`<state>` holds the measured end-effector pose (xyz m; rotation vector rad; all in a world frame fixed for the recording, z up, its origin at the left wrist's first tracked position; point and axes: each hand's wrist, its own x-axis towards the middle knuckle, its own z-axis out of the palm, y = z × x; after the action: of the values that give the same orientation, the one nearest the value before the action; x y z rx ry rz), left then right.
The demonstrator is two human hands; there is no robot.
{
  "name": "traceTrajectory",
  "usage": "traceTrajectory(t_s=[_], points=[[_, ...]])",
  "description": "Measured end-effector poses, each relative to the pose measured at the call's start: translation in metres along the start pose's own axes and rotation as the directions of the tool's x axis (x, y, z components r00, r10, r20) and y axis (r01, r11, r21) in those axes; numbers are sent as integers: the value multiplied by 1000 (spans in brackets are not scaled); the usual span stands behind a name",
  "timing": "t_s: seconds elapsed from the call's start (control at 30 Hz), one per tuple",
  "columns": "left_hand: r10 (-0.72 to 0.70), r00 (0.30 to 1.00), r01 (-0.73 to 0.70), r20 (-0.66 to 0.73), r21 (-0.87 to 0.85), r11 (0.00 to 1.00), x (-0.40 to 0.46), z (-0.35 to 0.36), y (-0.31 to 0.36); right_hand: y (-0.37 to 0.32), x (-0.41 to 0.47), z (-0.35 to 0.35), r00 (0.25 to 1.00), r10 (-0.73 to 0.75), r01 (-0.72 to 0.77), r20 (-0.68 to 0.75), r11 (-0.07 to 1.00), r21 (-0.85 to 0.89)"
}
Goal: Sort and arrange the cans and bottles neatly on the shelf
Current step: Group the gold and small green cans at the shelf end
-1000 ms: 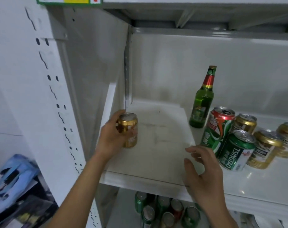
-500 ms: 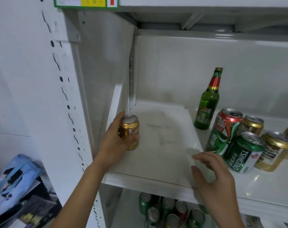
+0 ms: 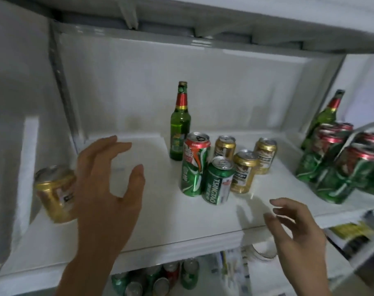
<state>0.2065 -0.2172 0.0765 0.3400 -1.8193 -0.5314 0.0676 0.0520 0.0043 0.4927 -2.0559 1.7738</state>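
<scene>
Our two bare hands hover open over a white metal shelf [image 3: 160, 227] of beer cans and bottles.

Our left hand [image 3: 105, 189], lower left of centre, has fingers spread and gripping nothing; a short gold aluminium can [image 3: 53, 195] stands just beside it at the far left, blurred, so we cannot tell if they touch. Our right hand [image 3: 297, 229], lower right, is loosely spread and empty. Mid-frame stand a green glass bottle with a red neck [image 3: 180, 122], a tall green-and-red can [image 3: 195, 164], a green Tsingtao can [image 3: 219, 181] and three gold cans [image 3: 243, 171]. At the right edge sit blurred green-and-red cans [image 3: 342, 165] and a second green bottle [image 3: 325, 116].
</scene>
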Motion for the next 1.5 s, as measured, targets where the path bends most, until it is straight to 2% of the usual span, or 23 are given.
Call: traceTrajectory(t_s=[0.23, 0.37, 0.5, 0.57, 0.67, 0.77, 0.87, 0.97, 1.03, 1.1, 1.23, 1.5], points=[[8, 996, 8, 87, -179, 984, -34, 80, 61, 36, 46, -69, 999, 27, -28, 22, 999, 35], [53, 981, -16, 184, -193, 981, -51, 139, 104, 58, 88, -94, 986, 12, -18, 164, 999, 33], [53, 961, 1, 272, -194, 981, -46, 183, 125, 73, 130, -90, 955, -60, 52, 292, 998, 33], [40, 940, 8, 340, -137, 990, -39, 196, 128, 78, 152, -79, 931, -83, 76, 356, 997, 35], [9, 868, -15, 496, 8, 1000, -23, 210, 124, 82, 188, -55, 898, -85, 77, 431, 996, 37], [0, 783, -73, 622, 92, 993, -9, 216, 122, 87, 222, -32, 884, -25, 37, 468, 999, -17], [-56, 725, -108, 686, 194, 975, -2, 221, 123, 93, 247, -17, 858, -4, 70, 513, 992, -110], [-117, 699, -145, 706, 300, 943, 5, 223, 131, 103, 258, -4, 812, 61, 5, 580, 994, -110], [-159, 682, -222, 714, 409, 885, 13, 226, 135, 111, 260, 1, 806, 69, -20, 588, 996, -90], [-220, 658, -241, 720, 478, 844, 22, 229, 134, 118, 259, 2, 804, 57, -37, 592, 998, -45], [-262, 595, -145, 760, 422, 895, 29, 235, 124, 121, 259, 1, 802, 30, -52, 596, 998, 20], [-249, 614, -199, 750, 451, 870, 26, 240, 120, 122, 260, -1, 815, -14, -41, 580, 996, 83]])
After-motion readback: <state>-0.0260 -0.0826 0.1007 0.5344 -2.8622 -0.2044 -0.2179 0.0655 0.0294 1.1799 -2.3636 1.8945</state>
